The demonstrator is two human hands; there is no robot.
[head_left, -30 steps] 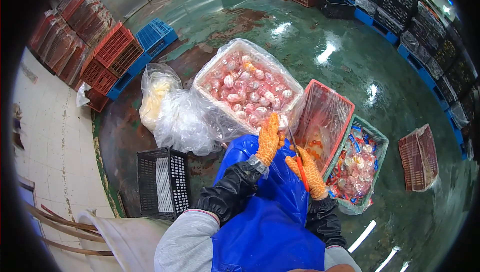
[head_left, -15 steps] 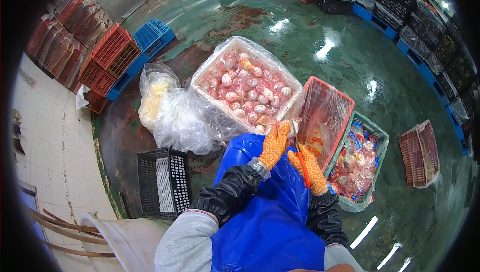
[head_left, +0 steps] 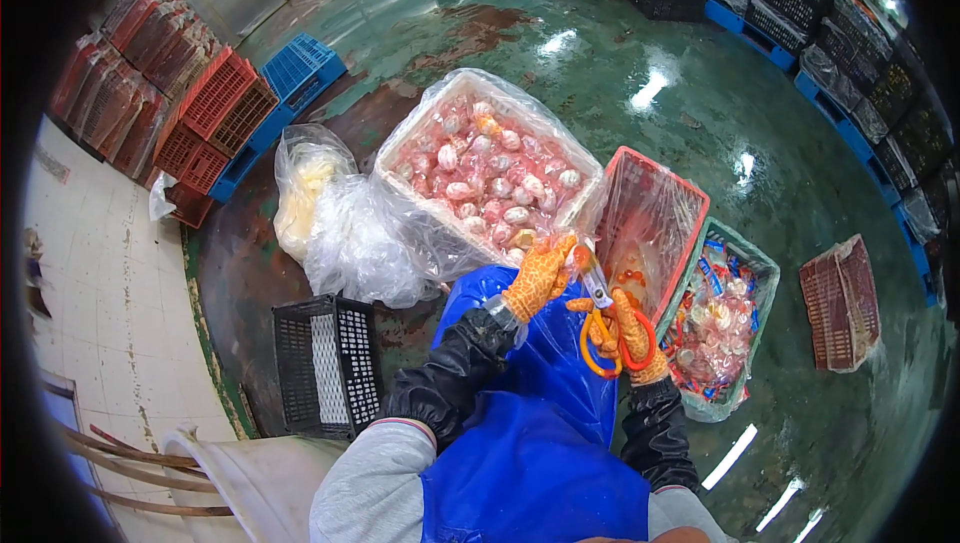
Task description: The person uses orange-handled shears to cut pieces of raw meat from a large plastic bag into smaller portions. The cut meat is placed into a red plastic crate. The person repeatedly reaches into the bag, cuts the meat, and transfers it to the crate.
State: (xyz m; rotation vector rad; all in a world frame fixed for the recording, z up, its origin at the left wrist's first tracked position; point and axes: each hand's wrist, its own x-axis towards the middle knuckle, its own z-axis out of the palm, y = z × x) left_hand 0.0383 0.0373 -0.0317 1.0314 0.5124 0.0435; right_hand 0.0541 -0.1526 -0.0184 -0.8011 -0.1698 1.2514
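My left hand (head_left: 541,277), in an orange patterned glove, pinches a small clear packet with an orange ball (head_left: 581,256) showing at my fingertips. In my gloved right hand (head_left: 628,328) is a pair of scissors (head_left: 598,290) with orange and red handle loops spread apart. Its blades point up to the packet, and their tips are partly hidden there. Just beyond my hands stands a white lined crate (head_left: 395,156) full of whitish oval pieces in clear wrapping. Right of it, a red lined crate (head_left: 657,218) holds several orange balls (head_left: 628,278) low at its near end.
A green lined crate (head_left: 765,278) of torn wrappers and scraps adjoins the red one. Clear plastic bags (head_left: 365,243) and a black crate (head_left: 325,363) lie to my left. A brown crate (head_left: 838,305) sits at the right. Stacked crates (head_left: 215,93) line the wall.
The scissors have swung up from hanging beside my right palm, and their handles have spread. My left hand has shifted slightly left and down, with the orange ball now visible at its fingertips.
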